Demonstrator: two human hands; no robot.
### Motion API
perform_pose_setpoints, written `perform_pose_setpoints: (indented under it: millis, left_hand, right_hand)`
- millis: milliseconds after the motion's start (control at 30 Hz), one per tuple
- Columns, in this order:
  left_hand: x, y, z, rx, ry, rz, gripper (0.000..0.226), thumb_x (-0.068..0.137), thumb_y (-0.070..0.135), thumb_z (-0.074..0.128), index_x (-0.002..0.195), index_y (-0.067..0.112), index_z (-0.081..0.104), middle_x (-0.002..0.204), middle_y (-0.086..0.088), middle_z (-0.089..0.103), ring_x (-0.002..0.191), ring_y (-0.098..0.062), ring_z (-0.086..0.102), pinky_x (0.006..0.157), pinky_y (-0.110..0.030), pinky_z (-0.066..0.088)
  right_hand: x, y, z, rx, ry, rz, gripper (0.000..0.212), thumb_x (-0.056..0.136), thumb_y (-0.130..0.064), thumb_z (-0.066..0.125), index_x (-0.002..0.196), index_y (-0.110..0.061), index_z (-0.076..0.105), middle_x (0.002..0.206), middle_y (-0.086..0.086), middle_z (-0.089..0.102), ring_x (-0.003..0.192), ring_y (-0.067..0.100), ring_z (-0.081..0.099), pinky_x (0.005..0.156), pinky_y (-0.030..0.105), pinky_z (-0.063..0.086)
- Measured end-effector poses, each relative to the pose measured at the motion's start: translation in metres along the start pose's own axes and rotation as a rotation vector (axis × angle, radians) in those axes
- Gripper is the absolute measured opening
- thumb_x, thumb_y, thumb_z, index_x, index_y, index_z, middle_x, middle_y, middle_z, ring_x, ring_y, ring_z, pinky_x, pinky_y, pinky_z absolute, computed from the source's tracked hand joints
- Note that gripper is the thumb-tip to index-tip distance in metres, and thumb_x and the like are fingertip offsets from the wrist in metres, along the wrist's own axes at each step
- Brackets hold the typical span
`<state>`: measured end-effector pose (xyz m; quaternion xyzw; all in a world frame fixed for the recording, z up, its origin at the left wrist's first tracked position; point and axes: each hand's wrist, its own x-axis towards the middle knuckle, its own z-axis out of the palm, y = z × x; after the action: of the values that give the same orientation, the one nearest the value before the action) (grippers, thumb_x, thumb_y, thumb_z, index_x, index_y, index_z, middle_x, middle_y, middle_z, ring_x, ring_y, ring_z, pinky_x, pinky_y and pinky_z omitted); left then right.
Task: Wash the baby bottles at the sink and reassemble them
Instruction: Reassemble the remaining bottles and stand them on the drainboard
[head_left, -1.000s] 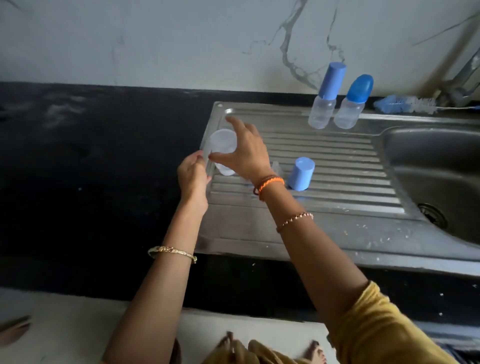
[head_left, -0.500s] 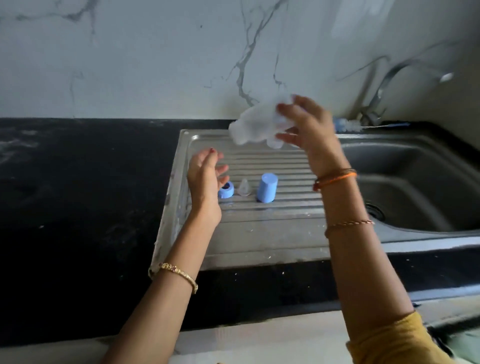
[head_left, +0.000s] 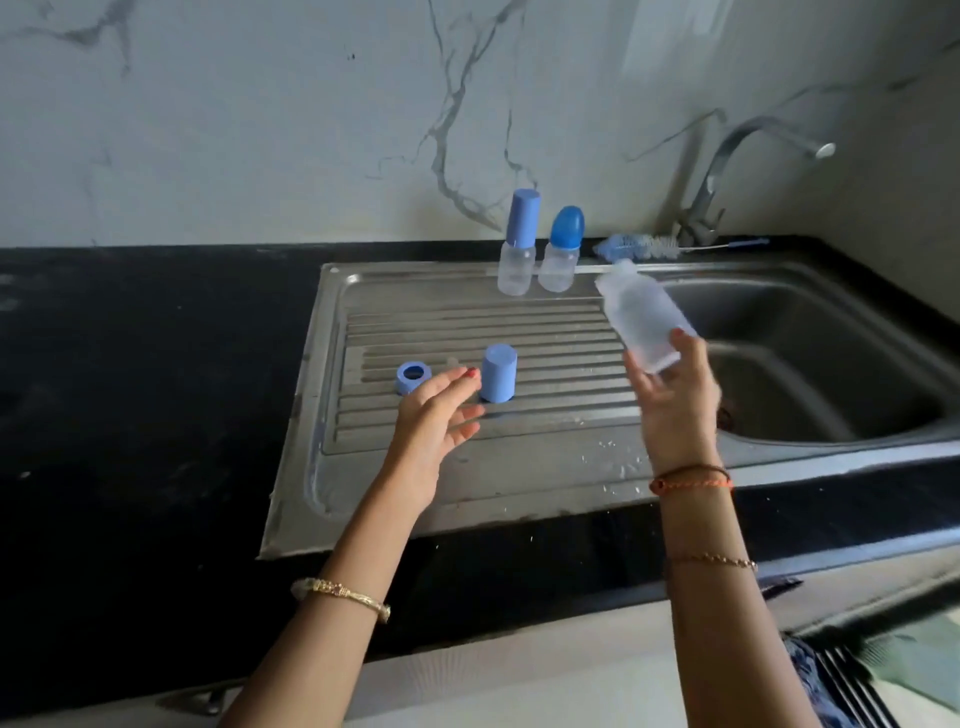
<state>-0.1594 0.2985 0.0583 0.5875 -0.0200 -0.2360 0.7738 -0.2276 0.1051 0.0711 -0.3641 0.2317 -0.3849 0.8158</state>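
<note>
Now R hand grips clear plastic bottle; L hand open.

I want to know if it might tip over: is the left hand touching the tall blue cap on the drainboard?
Cannot tell. In the head view the left hand reaches beside the blue cap; a fingertip overlaps its edge, without showing contact or a gap.

views: 1 | head-worn, wide-angle | faces forward-down onto sink | range: close, probably arm's reach
</note>
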Motion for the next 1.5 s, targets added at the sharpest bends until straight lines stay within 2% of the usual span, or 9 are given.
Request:
perform_pose_setpoints:
  millis: [133,300,533,767,1000,1233,1333,1400,1500]
  left_hand:
    - [-0.005,-0.001,-0.007,0.075,-0.164,0.158,0.049,0.075,0.022,0.071,0.121,0.015,0.056,0.105,0.004,0.065,0.091,-0.007,0.061,0.083,-0.022,0.049]
    - [-0.008,-0.004,-0.042,0.109,0.008,0.375,0.049,0.064,0.014,0.079,0.109,0.012,0.06,0.097,0.0,0.067,0.092,-0.01,0.064,0.071,-0.016,0.051]
    - [0.0,-0.016,-0.093,0.566,0.177,0.404,0.055,0.059,0.016,0.086,0.107,0.028,0.062,0.097,0.016,0.066,0.091,-0.001,0.063,0.072,-0.019,0.05]
    - [0.001,-0.022,-0.102,0.651,0.051,0.293,0.065,0.058,0.014,0.086,0.114,0.029,0.057,0.101,0.018,0.063,0.095,0.0,0.06,0.072,-0.014,0.046]
    - [0.0,-0.022,-0.101,0.588,-0.063,0.261,0.076,0.06,0.004,0.084,0.127,0.017,0.05,0.113,0.005,0.062,0.103,-0.005,0.058,0.079,-0.013,0.049]
    - [0.004,-0.025,-0.11,0.571,-0.121,0.23,0.079,0.058,0.012,0.085,0.128,0.02,0.049,0.119,0.004,0.06,0.111,-0.012,0.057,0.081,-0.011,0.047]
    - [-0.002,-0.021,-0.109,0.516,-0.12,0.291,0.098,0.04,0.044,0.09,0.126,0.028,0.044,0.12,0.011,0.056,0.108,-0.002,0.057,0.082,-0.014,0.05]
    - [-0.006,-0.017,-0.103,0.422,-0.045,0.375,0.11,0.031,0.064,0.082,0.127,0.03,0.039,0.12,0.012,0.052,0.104,0.003,0.056,0.084,-0.014,0.048]
    - [-0.008,-0.012,-0.092,0.332,0.163,0.49,0.096,0.049,0.068,0.071,0.128,0.025,0.039,0.117,0.011,0.052,0.107,-0.007,0.055,0.094,-0.026,0.048]
  right_hand:
    - [-0.048,0.033,0.031,-0.056,-0.46,0.283,0.026,0.081,-0.022,0.057,0.103,-0.01,0.056,0.106,0.008,0.065,0.093,0.018,0.064,0.079,0.028,0.055]
    - [-0.068,0.081,0.033,-0.554,-0.719,0.421,0.017,0.087,-0.025,0.059,0.102,-0.02,0.063,0.094,-0.004,0.067,0.093,0.011,0.062,0.084,0.028,0.049]
    - [-0.049,0.097,0.047,-1.149,-0.565,-0.126,0.026,0.084,-0.006,0.058,0.108,-0.01,0.067,0.101,0.002,0.068,0.085,0.01,0.059,0.069,0.004,0.039]
    - [-0.013,0.114,0.098,-1.763,-0.918,-0.68,0.046,0.084,-0.007,0.052,0.13,-0.018,0.051,0.124,0.003,0.06,0.12,0.027,0.04,0.092,0.029,0.035]
    - [0.008,0.139,0.123,-2.158,-1.181,-0.737,0.045,0.09,-0.032,0.054,0.134,-0.024,0.045,0.126,0.002,0.058,0.129,0.027,0.032,0.102,0.032,0.028]
    - [0.003,0.132,0.12,-2.027,-1.085,-0.832,0.04,0.088,-0.038,0.055,0.126,-0.025,0.053,0.119,0.002,0.06,0.12,0.022,0.039,0.093,0.031,0.03]
    - [-0.005,0.1,0.112,-1.789,-0.922,-0.715,0.047,0.08,-0.041,0.066,0.123,-0.025,0.057,0.118,-0.003,0.062,0.116,0.02,0.046,0.093,0.03,0.034]
    - [-0.009,0.065,0.104,-1.437,-0.92,-0.502,0.041,0.076,-0.032,0.074,0.114,-0.02,0.064,0.107,-0.007,0.067,0.101,0.014,0.058,0.089,0.028,0.045]
    - [-0.011,0.011,0.079,-0.696,-0.879,-0.145,0.014,0.083,-0.017,0.064,0.097,-0.017,0.066,0.082,-0.011,0.071,0.077,0.004,0.065,0.07,0.016,0.048]
